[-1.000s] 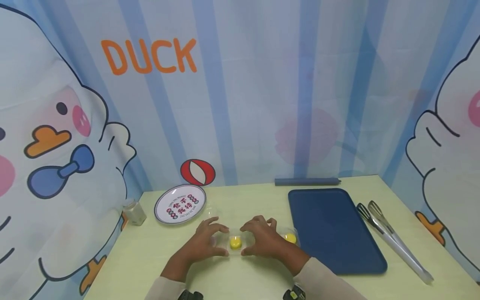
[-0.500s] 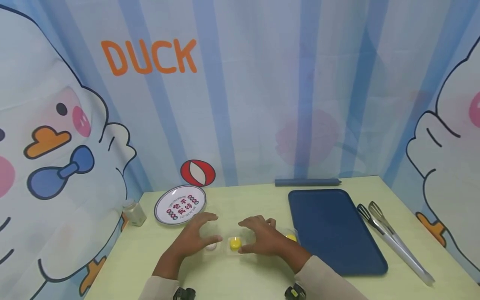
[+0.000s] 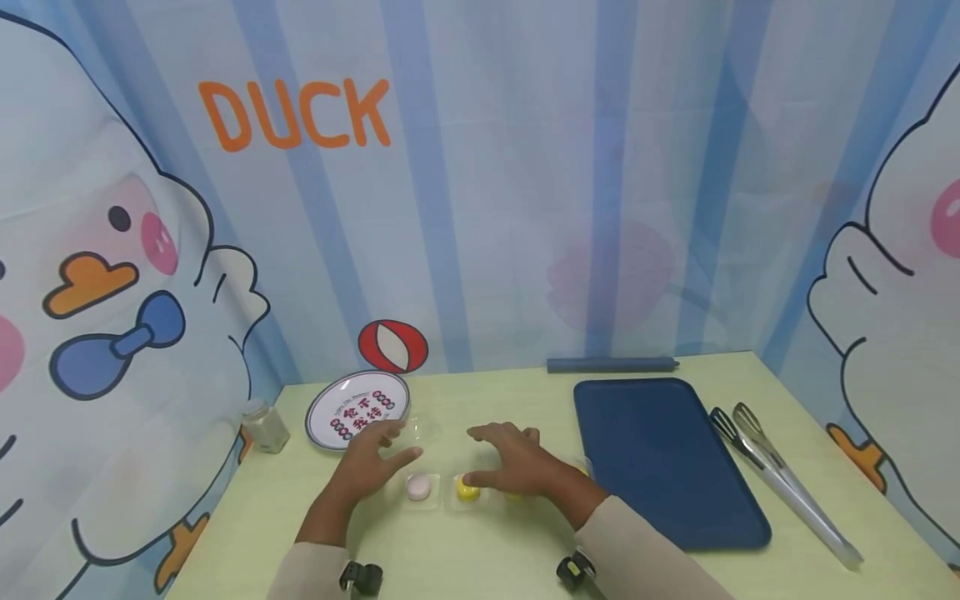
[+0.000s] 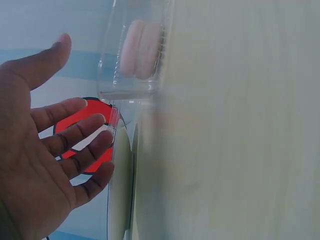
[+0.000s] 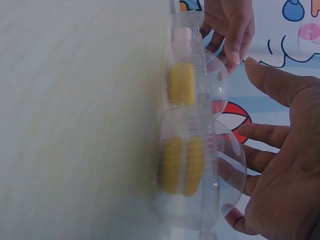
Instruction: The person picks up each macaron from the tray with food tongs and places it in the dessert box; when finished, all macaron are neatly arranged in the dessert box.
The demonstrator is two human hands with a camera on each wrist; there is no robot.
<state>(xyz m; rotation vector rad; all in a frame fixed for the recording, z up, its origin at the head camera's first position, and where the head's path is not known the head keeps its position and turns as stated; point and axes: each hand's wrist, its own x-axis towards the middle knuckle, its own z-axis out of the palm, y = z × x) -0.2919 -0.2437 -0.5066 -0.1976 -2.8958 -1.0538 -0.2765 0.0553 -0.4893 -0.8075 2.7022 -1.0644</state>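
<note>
A pink macaron (image 3: 417,487) in a clear plastic box (image 4: 107,80) sits on the table beside my left hand (image 3: 366,465). My left hand holds nothing, its fingers spread apart over the table by the plate. To the right, a yellow macaron (image 3: 465,492) lies in another clear box, partly covered by my right thumb. My right hand (image 3: 517,461) hovers over the row with fingers loosely spread. In the right wrist view, its fingers are by the clear domed lid (image 5: 232,155) of the box with a nearer yellow macaron (image 5: 182,165). Part of that box is hidden in the head view.
A printed plate (image 3: 330,417) and a small shaker (image 3: 265,427) stand at the left. A clear dome (image 3: 422,429) lies near the plate. On the right are a blue tray (image 3: 667,467), metal tongs (image 3: 795,492) and, behind, a dark blue rod (image 3: 611,365).
My left hand has drawn away to the left from the middle box, uncovering the pink macaron. My right hand has shifted slightly left, its thumb now over the middle yellow macaron.
</note>
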